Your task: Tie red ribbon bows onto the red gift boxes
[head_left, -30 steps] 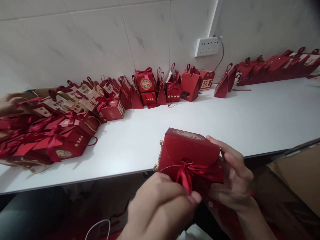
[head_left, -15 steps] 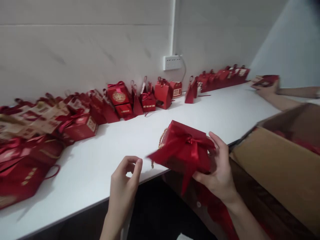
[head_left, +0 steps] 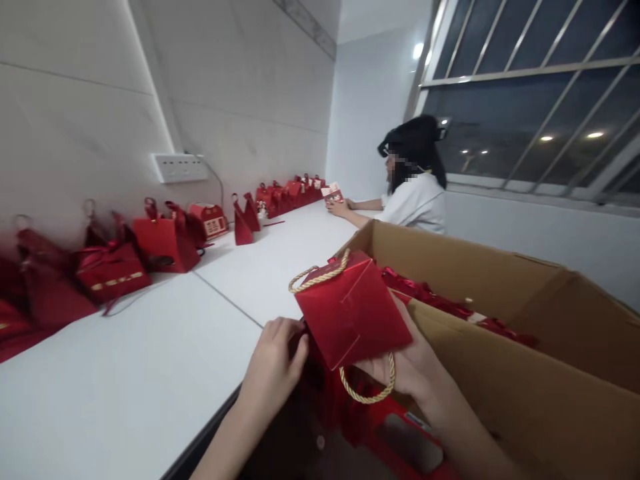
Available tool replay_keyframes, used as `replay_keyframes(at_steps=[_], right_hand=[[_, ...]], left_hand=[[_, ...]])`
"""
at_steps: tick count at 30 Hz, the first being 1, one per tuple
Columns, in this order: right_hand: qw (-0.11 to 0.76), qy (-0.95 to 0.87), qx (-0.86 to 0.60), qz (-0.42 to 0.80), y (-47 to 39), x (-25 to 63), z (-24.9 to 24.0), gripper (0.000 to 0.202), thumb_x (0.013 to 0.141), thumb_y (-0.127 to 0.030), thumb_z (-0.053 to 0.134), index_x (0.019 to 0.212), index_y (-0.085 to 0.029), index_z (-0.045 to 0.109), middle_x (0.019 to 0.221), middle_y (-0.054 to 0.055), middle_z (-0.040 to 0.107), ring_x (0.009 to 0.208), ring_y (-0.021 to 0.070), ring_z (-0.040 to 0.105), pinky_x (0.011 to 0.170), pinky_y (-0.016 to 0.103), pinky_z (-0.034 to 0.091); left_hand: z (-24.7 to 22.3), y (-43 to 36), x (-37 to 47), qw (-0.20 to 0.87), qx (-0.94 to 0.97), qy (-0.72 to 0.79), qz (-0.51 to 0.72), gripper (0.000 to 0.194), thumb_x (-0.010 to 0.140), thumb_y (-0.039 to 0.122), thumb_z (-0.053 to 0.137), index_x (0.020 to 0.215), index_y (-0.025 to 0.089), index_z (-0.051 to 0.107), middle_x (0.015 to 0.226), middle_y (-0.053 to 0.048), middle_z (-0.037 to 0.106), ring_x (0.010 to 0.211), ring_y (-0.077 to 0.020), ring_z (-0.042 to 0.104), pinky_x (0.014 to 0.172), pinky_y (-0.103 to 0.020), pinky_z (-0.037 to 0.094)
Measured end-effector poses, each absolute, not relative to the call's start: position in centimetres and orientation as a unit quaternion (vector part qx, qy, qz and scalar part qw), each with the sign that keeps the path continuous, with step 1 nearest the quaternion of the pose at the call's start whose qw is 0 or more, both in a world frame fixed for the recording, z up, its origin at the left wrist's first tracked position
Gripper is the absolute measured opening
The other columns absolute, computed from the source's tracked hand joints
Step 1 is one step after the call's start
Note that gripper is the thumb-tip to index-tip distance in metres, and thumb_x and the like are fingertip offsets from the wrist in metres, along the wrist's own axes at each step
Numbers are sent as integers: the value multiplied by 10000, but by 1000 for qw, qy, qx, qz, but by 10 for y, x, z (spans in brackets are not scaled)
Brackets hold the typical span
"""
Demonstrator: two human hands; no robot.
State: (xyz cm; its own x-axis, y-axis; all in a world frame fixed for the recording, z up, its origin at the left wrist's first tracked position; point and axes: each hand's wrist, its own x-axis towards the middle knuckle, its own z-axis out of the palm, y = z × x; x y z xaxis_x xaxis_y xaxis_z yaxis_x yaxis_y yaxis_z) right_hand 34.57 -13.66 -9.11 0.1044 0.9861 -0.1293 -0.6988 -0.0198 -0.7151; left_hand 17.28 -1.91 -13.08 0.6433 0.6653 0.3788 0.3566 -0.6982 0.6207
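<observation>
My right hand (head_left: 410, 363) grips a red gift box (head_left: 353, 310) from the right and below, over the table's front edge. The box is tilted, with a plain folded side facing me. One twisted gold cord handle loops over its top and another hangs underneath. Close to the box's left side is my left hand (head_left: 277, 360), fingers curled in and thumb near them. Dark red material shows by those fingertips; whether they pinch it is hidden. Below the box, another red box with a clear window (head_left: 407, 440) is partly covered.
Red gift boxes (head_left: 167, 237) line the wall along the white table (head_left: 125, 387). On the right stands a large open cardboard box (head_left: 500, 393) with red packages inside. Beyond it a co-worker (head_left: 417, 193) holds a small box (head_left: 333, 195) over the table's far end.
My view has swung right, bringing the co-worker and window in. The gift box has turned from its ribbon-bow side to a plain side. My left hand has come up close to it.
</observation>
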Motion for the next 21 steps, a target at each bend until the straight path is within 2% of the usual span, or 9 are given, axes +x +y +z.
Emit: replay_keyframes(at_steps=[4,7,9,11,14,15,17,19,21], right_hand=[[682,-273,-410,542,-157,369,-76,506,871,-596,293,999,-243,633,997,45,715,1011,229,639,895,457,491],[683,-323,-510,412,-178,397,-57,494,874,-562,289,1014,-222,619,969,75,709,1039,257,620,868,461,507],[674,-363,-593,249,-196,425,-45,456,866,-535,333,1047,-212,600,1003,89,686,1061,273,600,871,467,504],[631,-390,-670,16,-215,462,-36,418,825,-499,462,1131,-226,545,1137,89,613,1114,287,553,909,488,475],[424,-379,-756,-324,-246,527,-32,709,635,-390,706,1260,-203,427,1327,144,387,1244,350,389,999,539,375],[334,-391,-779,-359,-255,549,-33,760,597,-361,725,1269,-171,425,1330,174,343,1261,383,342,1019,559,336],[204,-408,-832,-315,-270,588,-39,806,570,-312,726,1293,-146,409,1302,192,329,1232,406,361,1024,572,315],[151,-403,-874,-224,-278,619,-49,825,577,-297,709,1316,-130,382,1241,186,362,1164,385,438,1007,555,346],[151,-381,-901,-144,-281,638,-61,823,589,-297,698,1320,-102,373,1182,178,401,1132,362,471,1003,525,364]], left_hand=[[-128,-19,240,114,897,152,399,319,816,224,487,1117,134,539,1225,-178,532,1146,-292,488,907,-434,436],[-128,-29,285,64,908,82,406,369,831,208,465,1183,103,498,1285,-208,490,1258,-315,394,957,-451,374],[-129,-37,310,54,918,53,389,396,857,240,451,1231,109,467,1317,-202,478,1294,-308,360,983,-453,325],[-131,-43,329,65,927,33,367,439,867,310,464,1273,146,437,1345,-169,474,1302,-295,358,1010,-456,265],[-139,-45,349,95,921,23,376,424,854,327,500,1252,187,452,1272,-119,553,1245,-276,427,1007,-446,232],[-143,-44,354,102,914,25,391,386,850,291,507,1221,192,471,1222,-105,585,1210,-268,458,993,-436,243],[-151,-41,362,110,898,24,425,324,836,212,509,1159,198,499,1126,-85,623,1139,-255,500,958,-414,277],[-160,-39,368,113,880,20,460,316,811,175,513,1127,199,510,1061,-82,629,1093,-259,513,923,-400,306],[-169,-38,374,105,862,15,496,338,783,177,519,1121,203,508,1019,-83,621,1069,-271,511,905,-402,309]])
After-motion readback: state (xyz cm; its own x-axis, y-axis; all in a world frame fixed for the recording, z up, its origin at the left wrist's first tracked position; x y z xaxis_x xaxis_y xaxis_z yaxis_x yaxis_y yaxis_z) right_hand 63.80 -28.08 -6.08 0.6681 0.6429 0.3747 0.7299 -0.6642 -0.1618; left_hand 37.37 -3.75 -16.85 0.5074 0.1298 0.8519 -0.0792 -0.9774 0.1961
